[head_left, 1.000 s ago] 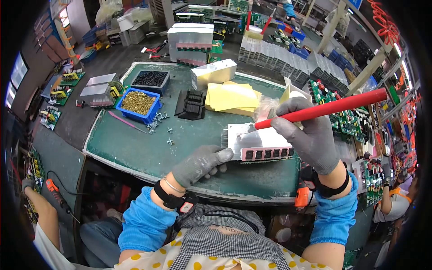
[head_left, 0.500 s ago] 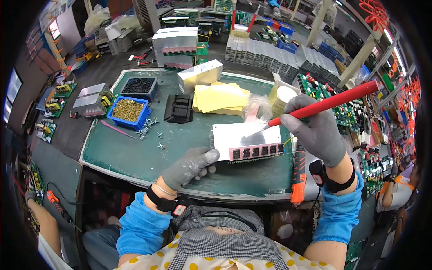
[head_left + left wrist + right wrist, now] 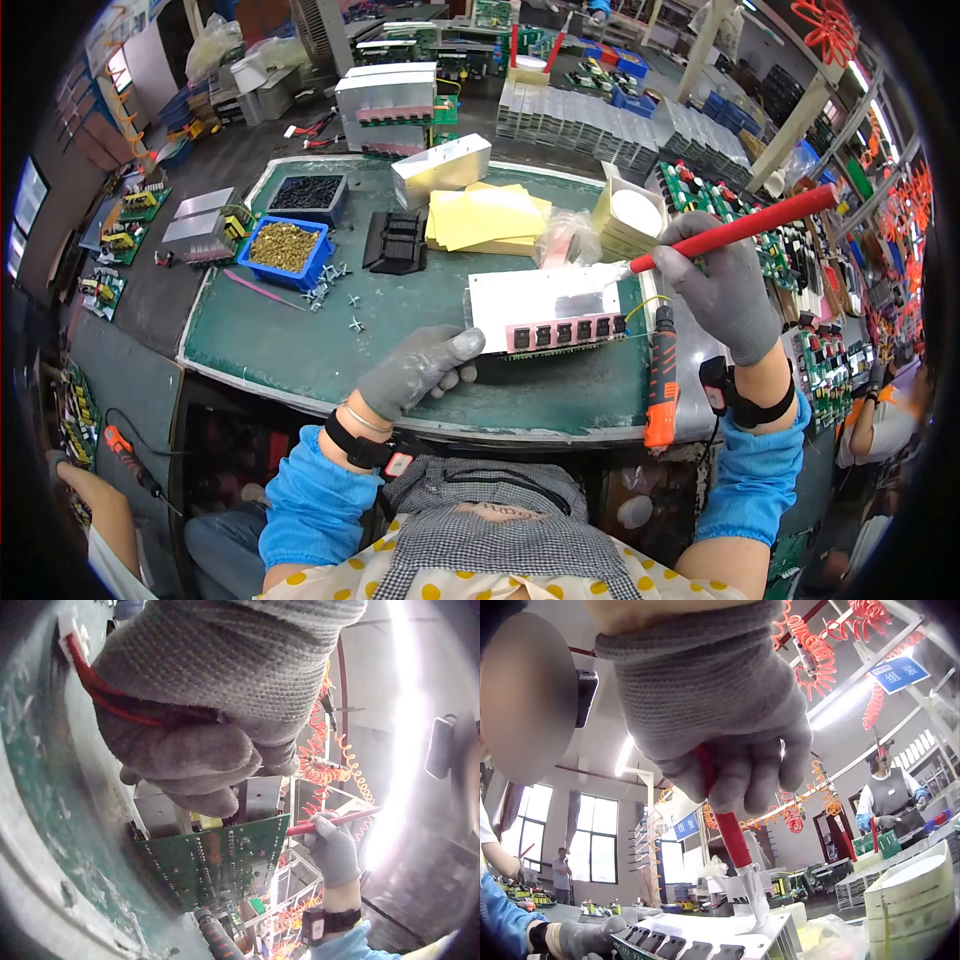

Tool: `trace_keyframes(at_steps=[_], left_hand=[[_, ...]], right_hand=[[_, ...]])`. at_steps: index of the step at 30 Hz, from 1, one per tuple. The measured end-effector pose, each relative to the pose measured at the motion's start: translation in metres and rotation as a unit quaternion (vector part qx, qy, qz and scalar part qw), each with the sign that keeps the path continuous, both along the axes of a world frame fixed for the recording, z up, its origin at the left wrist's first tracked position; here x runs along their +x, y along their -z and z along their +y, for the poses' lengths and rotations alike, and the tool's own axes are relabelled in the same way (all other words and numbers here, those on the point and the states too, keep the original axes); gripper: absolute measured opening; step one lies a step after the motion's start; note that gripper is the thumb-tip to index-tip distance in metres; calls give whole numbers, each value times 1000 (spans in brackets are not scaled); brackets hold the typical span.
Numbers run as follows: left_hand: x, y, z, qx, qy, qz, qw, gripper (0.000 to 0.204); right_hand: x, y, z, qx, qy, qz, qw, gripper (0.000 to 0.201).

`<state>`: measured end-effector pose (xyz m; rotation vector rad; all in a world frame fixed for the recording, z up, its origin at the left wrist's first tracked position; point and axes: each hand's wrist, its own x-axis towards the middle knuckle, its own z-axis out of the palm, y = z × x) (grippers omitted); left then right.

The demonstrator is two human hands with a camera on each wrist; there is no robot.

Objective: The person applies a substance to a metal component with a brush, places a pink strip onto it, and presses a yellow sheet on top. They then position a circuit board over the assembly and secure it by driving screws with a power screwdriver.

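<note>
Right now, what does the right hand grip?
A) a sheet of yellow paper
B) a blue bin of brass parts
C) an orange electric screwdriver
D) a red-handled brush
D: the right hand grips the red-handled brush, its tip at the metal heatsink assembly; the orange screwdriver lies untouched on the mat.

On the green mat [image 3: 300, 335], the gloved left hand [image 3: 418, 368] rests its fingers against the near left corner of a metal module [image 3: 545, 305] (pink sockets along its front edge). The gloved right hand [image 3: 722, 285] grips a red-handled brush [image 3: 738, 228], its tip at the module's far right corner, and an orange screwdriver [image 3: 660, 385] lies just right of the module.
</note>
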<state>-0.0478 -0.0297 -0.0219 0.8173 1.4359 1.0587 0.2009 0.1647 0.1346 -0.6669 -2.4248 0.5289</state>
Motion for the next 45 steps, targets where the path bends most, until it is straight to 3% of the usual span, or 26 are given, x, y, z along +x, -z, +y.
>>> trace_keyframes(at_steps=[3,5,7,20,23,26,29,32,37,45], left_hand=[[1,-3,1,3,-1,-5,1000,53],[1,-4,1,5,3,-10,1000,50],[0,-3,1,-3,7,-4,1000,61],[-1,-3,2,-14,21,-4,1000,66],[2,-8,0,-2,3,-7,1000,51],[2,-6,1,2,9,-13,1000,50],[0,-1,1,6,17,-6,1000,61],[1,-2,0,13,11,-17,1000,55],[0,2,0,15,14,-15,1000,60],[3,-2,0,20,5,5,1000,62]], right_hand=[[-8,-3,-13,-139,-19,91,986,15],[-22,-6,-29,-162,-43,123,978,15],[-38,-1,-39,-199,-77,161,964,15],[-66,14,-38,-142,-113,80,980,21],[-63,12,-38,-67,-113,60,989,19],[-57,5,-38,-85,-116,48,989,18],[-44,6,-31,-63,-67,36,995,16],[-27,9,-18,-11,-37,25,999,16],[-1,10,-3,-26,1,-3,1000,16],[13,19,9,-59,9,45,997,15]])
